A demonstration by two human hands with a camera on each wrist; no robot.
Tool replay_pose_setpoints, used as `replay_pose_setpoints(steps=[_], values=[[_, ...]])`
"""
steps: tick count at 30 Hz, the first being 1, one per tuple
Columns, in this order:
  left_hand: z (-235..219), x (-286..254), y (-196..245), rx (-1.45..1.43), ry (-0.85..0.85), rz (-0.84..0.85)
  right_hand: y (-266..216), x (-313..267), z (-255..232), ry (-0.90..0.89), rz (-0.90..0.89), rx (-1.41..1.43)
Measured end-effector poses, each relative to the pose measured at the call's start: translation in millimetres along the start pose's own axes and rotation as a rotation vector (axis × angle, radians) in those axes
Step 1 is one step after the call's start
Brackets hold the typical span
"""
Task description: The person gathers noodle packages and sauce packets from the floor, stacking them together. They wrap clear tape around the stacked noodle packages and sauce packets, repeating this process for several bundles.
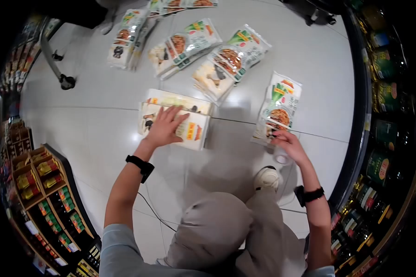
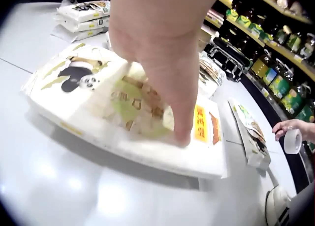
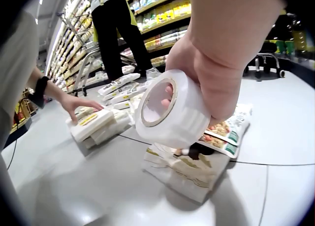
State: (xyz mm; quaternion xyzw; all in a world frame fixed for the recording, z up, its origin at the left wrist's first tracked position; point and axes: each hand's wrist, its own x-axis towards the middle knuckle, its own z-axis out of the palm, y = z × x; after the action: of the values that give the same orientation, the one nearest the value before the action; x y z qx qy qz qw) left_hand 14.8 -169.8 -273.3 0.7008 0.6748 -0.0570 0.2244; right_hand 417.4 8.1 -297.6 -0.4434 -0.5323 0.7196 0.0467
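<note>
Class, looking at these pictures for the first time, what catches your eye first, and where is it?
The left hand presses flat on a white plastic food packet printed with a panda, stacked on the pale tiled floor. The right hand grips a roll of clear tape above another packet bundle. More packets lie scattered beyond.

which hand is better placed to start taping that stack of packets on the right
The right hand, probably. It already grips the tape roll just above the right stack of packets. The left hand lies flat on the panda-printed bundle, away from that stack.
</note>
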Motion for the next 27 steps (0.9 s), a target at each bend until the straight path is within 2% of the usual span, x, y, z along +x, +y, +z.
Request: replay_pose_setpoints(steps=[1,2,3,6,8,9,11,12,13,15,16,17,18,19,20,21,22,24,26,27], values=[[3,8,0,-0.008,0.009,-0.010,5,9,8,-0.027,-0.054,-0.030],[-1,14,4,-0.045,-0.022,-0.073,11,17,16,-0.042,0.032,-0.140],[-1,19,6,-0.051,-0.056,-0.093,17,23,21,-0.112,-0.094,-0.244],[-8,33,10,0.005,-0.082,-0.125,24,43,48,-0.133,-0.054,-0.243],[-12,41,-1,-0.072,-0.153,-0.169,12,57,61,-0.070,0.077,-0.075],[-13,46,-3,-0.060,-0.138,-0.192,9,71,63,-0.090,0.055,-0.080],[-10,53,-4,0.096,-0.244,-0.187,8,101,66,0.134,-0.020,0.052],[-9,50,-5,0.038,-0.196,-0.194,2,116,67,0.226,-0.056,0.112],[-4,43,-6,0.035,-0.201,-0.220,-20,126,70,0.199,-0.055,0.111],[3,34,-10,-0.104,-0.154,-0.249,-63,151,69,0.406,0.127,0.246],[-3,28,-4,-0.135,-0.180,-0.317,-68,172,67,0.397,0.119,0.244],[-3,20,0,-0.134,-0.177,-0.324,-70,189,66,0.454,0.023,0.191],[1,13,6,-0.074,-0.098,-0.294,-67,204,64,0.513,-0.068,0.136],[6,7,10,-0.014,-0.021,-0.260,-63,218,60,0.514,-0.064,0.132],[10,3,13,-0.009,-0.098,-0.275,-61,230,57,0.489,-0.034,0.084],[14,2,18,-0.011,-0.095,-0.276,-57,239,54,0.462,-0.010,0.032],[16,-2,23,-0.048,-0.068,-0.269,-61,234,54,0.495,-0.094,-0.051],[27,-14,26,-0.118,0.012,-0.215,-78,212,55,0.556,0.053,0.072],[28,-19,30,-0.187,-0.014,-0.225,-53,206,39,0.551,-0.110,-0.022],[20,-22,36,-0.220,-0.006,-0.242,-46,192,33,0.391,-0.322,-0.077]])
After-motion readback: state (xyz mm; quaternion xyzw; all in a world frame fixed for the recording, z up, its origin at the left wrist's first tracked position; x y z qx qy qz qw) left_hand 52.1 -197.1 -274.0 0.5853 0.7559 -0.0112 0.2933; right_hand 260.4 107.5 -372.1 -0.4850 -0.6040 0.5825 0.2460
